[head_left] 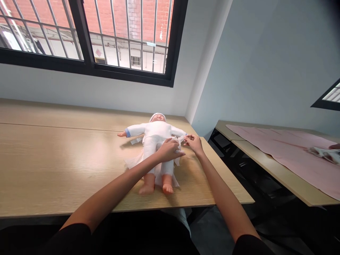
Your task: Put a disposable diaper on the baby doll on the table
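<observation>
A baby doll [157, 130] in a white outfit lies on its back on the wooden table [79, 166], arms spread and feet toward me. Thin white material that looks like a diaper [134, 161] is spread under its hips and legs, and its edges stick out on both sides. My left hand [169, 150] lies over the doll's right-side hip and thigh in view, its fingers closed on the diaper's edge. Just beside it, my right hand [194, 143] pinches the diaper's side tab near the doll's cuff. A loose white tab [136, 141] shows at the other hip.
Behind the table is a wall with a barred, dark-framed window [127, 39]. To the right, past a gap, stands a second table with a pink cloth [278, 141]. A patterned white cloth [325, 154] lies on it, with part of another person's hand [335, 146] at the picture's edge.
</observation>
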{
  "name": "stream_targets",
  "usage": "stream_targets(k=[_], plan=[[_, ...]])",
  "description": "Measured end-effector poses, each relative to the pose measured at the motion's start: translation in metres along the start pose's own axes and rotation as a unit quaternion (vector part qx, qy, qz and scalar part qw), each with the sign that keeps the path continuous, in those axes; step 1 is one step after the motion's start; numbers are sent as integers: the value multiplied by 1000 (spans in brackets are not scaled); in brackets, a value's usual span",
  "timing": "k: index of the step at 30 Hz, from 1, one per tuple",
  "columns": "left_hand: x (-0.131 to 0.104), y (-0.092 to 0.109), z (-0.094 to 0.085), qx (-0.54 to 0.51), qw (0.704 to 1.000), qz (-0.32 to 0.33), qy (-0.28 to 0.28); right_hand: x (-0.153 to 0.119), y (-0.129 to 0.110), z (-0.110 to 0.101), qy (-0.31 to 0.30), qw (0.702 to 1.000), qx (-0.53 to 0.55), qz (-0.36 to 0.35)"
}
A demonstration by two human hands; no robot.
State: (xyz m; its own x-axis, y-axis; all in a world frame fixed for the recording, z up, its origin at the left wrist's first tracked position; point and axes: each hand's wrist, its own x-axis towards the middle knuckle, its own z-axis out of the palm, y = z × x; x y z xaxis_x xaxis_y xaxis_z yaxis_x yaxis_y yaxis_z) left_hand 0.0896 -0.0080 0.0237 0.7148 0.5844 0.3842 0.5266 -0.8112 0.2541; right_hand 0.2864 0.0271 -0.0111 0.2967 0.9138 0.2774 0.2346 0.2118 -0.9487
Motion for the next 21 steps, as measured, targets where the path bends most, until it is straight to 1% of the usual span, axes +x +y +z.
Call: stream_targets(k=[5,8,11,13,16,18,19,21], plan=[[1,-1,0,-9,1000,-10,-18,-1,-1,1,8,1000,20,13],[1,-1,-1,-22,999,-34,-36,0,2,2,6,1000,14,17],[1,0,-2,-36,997,-52,-38,0,5,2,5,1000,4,16],[0,0,-2,-33,998,-44,-33,1,7,2,6,1000,-1,17],[-1,2,-2,-17,999,-13,-30,2,9,-1,17,999,-14,25],[-2,5,-3,-11,1000,-10,-14,4,11,-3,35,998,-23,36],[-2,5,-3,-5,1000,-23,7,4,11,-5,46,998,-26,43],[-1,3,-4,23,995,-69,62,6,13,-8,65,996,-27,56]])
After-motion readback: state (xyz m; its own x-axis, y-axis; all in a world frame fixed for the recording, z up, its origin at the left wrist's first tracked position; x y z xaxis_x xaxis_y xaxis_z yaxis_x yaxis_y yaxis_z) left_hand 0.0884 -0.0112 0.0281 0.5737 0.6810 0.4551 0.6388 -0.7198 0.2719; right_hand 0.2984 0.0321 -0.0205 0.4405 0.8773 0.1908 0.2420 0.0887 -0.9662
